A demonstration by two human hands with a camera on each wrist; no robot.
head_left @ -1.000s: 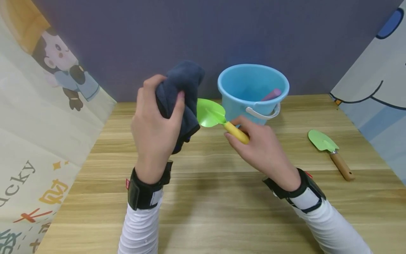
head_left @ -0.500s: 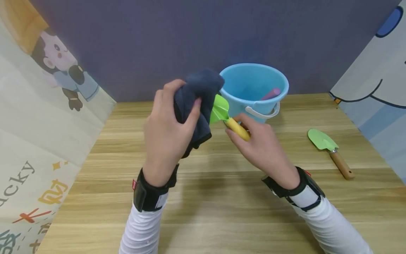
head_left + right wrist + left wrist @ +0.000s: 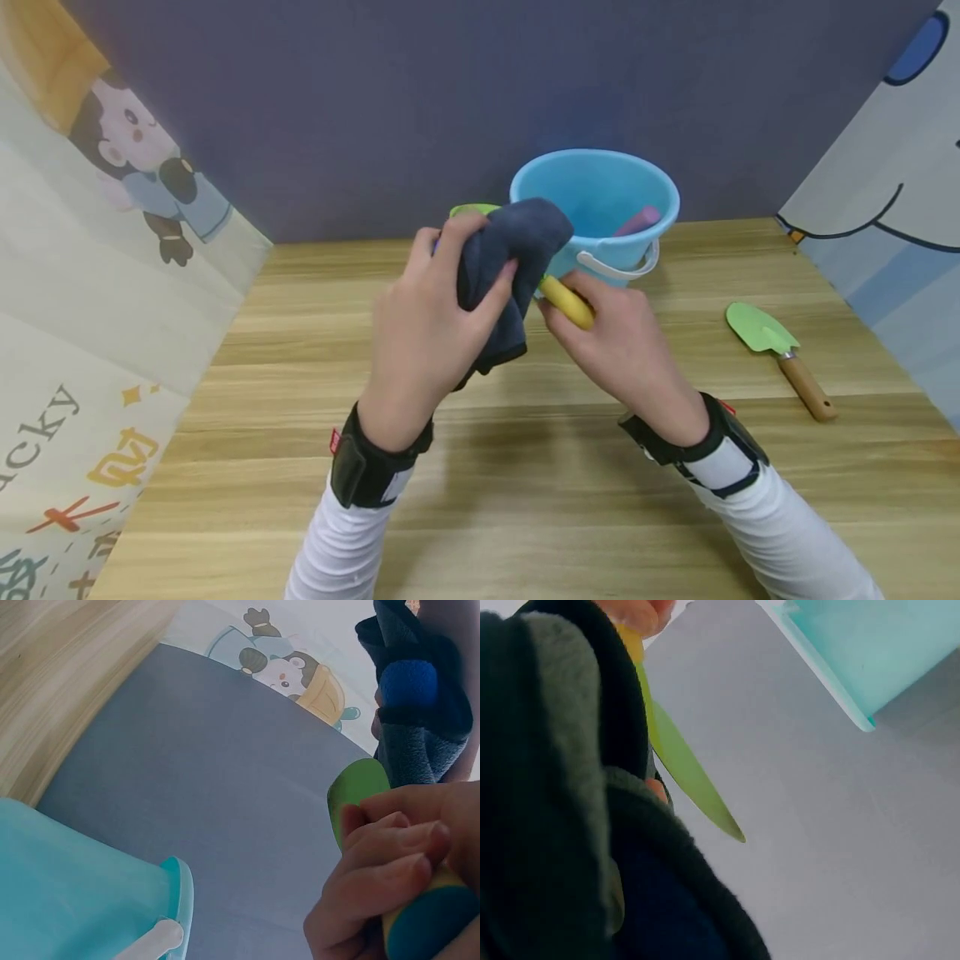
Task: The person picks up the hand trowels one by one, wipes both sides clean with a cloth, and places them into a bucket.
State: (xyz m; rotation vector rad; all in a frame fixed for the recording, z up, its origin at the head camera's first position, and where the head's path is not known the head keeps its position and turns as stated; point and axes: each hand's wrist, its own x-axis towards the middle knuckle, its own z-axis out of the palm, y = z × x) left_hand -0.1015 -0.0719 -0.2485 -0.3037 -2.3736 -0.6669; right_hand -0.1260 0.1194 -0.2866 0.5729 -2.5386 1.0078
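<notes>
My left hand (image 3: 431, 329) grips a bunched dark blue cloth (image 3: 510, 267), which overlaps the blade of a small garden trowel in the head view. Only the rim of the green blade (image 3: 472, 208) shows behind the cloth there; in the left wrist view the blade (image 3: 694, 780) sticks out past the cloth folds. My right hand (image 3: 622, 333) holds the trowel by its yellow handle (image 3: 567, 302), fingers curled round it, as the right wrist view also shows. Both hands are above the table, just in front of a light blue bucket (image 3: 547, 221).
The bucket stands at the back by the dark wall panel (image 3: 375, 108), with a white handle (image 3: 615, 268) and a purple stick-like thing (image 3: 637, 222) inside. A second green trowel with a wooden handle (image 3: 806, 385) lies on the wooden table (image 3: 262, 375) at the right.
My left hand has moved right with the cloth, passing over the trowel blade until it hides most of it. The right hand has stayed nearly in place.
</notes>
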